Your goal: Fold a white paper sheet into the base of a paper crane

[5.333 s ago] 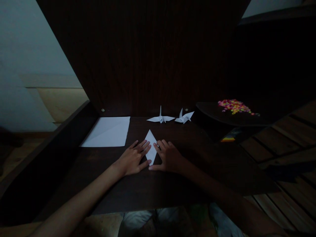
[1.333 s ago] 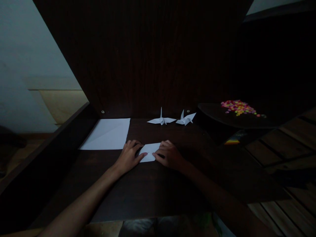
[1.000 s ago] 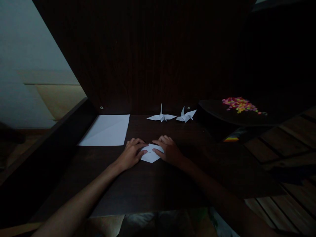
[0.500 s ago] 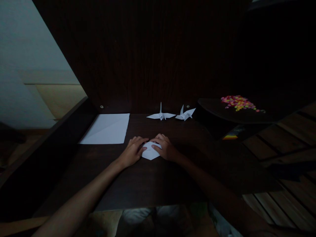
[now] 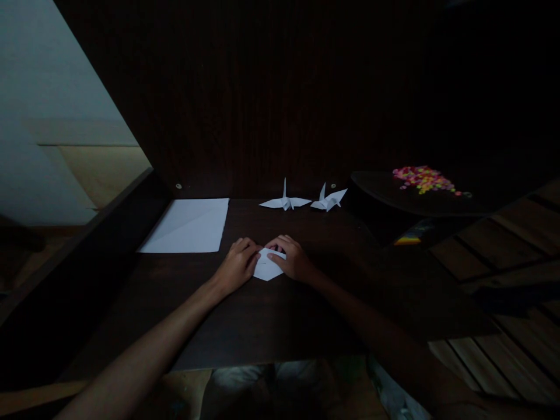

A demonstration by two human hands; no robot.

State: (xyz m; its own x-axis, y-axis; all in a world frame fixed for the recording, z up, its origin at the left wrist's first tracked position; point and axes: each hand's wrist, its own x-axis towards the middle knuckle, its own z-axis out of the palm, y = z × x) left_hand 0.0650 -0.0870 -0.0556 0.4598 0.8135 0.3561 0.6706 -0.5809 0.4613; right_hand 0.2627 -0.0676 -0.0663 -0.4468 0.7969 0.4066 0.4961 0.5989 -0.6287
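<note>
A small folded white paper (image 5: 266, 269) lies on the dark wooden table (image 5: 262, 315) in front of me. My left hand (image 5: 236, 265) rests on the paper's left edge with its fingers curled and pressed down. On the right edge my right hand (image 5: 292, 258) does the same, fingertips pinching the top of the fold. The two hands nearly meet above the paper, and most of its upper part is hidden under them. The scene is dim.
A flat white sheet (image 5: 188, 225) lies at the back left. Two finished paper cranes (image 5: 284, 202) (image 5: 328, 199) stand by the dark back panel. A dark tray with small coloured bits (image 5: 422, 179) sits at the right, over slatted wooden flooring.
The paper went from a tall kite shape to a short, wide folded piece. Both hands have closed in over it, fingers curling, and moved slightly toward the back.
</note>
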